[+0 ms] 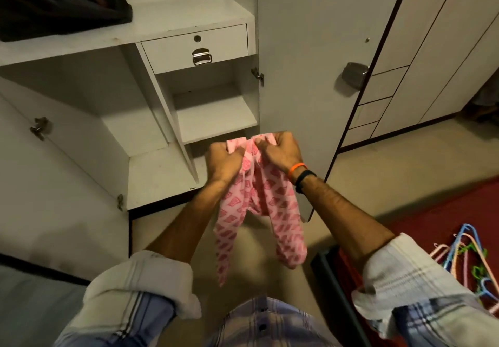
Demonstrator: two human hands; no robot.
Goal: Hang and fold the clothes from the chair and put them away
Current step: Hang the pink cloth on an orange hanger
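A small pair of pink patterned trousers (pixel 259 206) is held up in the middle of the view, in front of an open white wardrobe (pixel 189 119). The waistband is gripped at the top by both hands. The left hand (pixel 225 161) is curled round the left part of the waistband, and the right hand (pixel 280 150) is curled round the right part, with the fingers folded over the cloth. The two hands are just beside each other. The two legs of the trousers are seen hanging down between the forearms, above the pale floor (pixel 256 271), and nothing is touched by them.

An orange band (pixel 297 169) and a black band (pixel 305 181) are worn on the right wrist. Rolled-up pale sleeves (pixel 140 287) are seen on both arms.

Inside the wardrobe, a closed drawer (pixel 194 46) with a metal handle is set above bare shelves (pixel 216 117). A dark folded garment (pixel 64 3) is laid on the upper shelf at the far left. At the near right, a bunch of coloured plastic hangers (pixel 469 260) is lying on a red surface (pixel 432 211). More closed white cupboard doors (pixel 432 49) are seen at the far right.
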